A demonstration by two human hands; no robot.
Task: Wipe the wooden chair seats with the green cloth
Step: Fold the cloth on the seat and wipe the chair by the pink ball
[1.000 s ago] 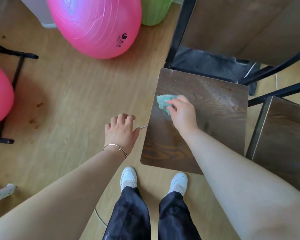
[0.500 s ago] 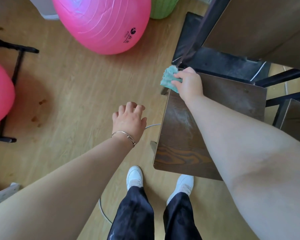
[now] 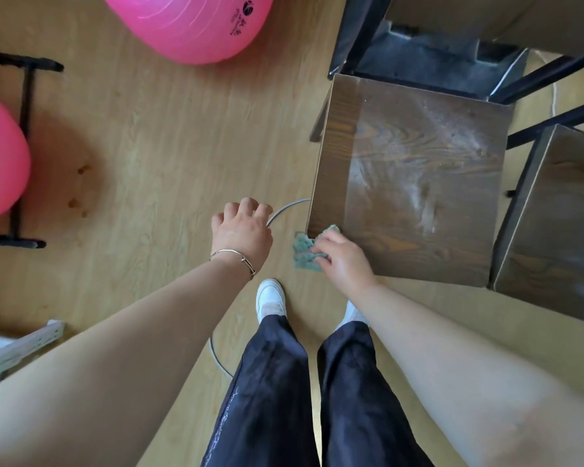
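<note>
Here, right grip (image 3: 346, 259): the person's right hand, fingers curled down onto the green cloth and bunching it against the seat's corner; the thumb side is hidden beneath the hand.
Green cloth (image 3: 304, 249): crumpled, at the near left corner of the wooden chair seat. A small part lies on the corner itself and the rest sticks out past the edge, over the floor.
Wooden chair seat (image 3: 418, 183): a dark, square, grained board on black legs, to the right of the person. Pale dusty smears run across its middle and up toward the far right corner, while a strip along its left edge looks darker.
Left grip (image 3: 241, 232): the left hand held out above the floor, just left of the seat and apart from the cloth. Its fingers are loosely curled and it has hold of nothing.
Bracelet (image 3: 233, 256): a thin metal band on the left wrist.
Second seat (image 3: 553, 224): another dark wooden seat just beside the first, on its right, partly cut off by the frame edge.
Surface (image 3: 503, 18): a brown top on a black frame beyond the two seats.
Floor (image 3: 132, 146): light wood planks.
Cable (image 3: 285, 208): a grey curve on the floor that passes under the seat's left edge.
Pink ball (image 3: 189, 25): large, at the far side of the floor.
Legs: dark trousers (image 3: 267, 382) and a white shoe (image 3: 270, 298), standing close to the seat's near edge.
</note>
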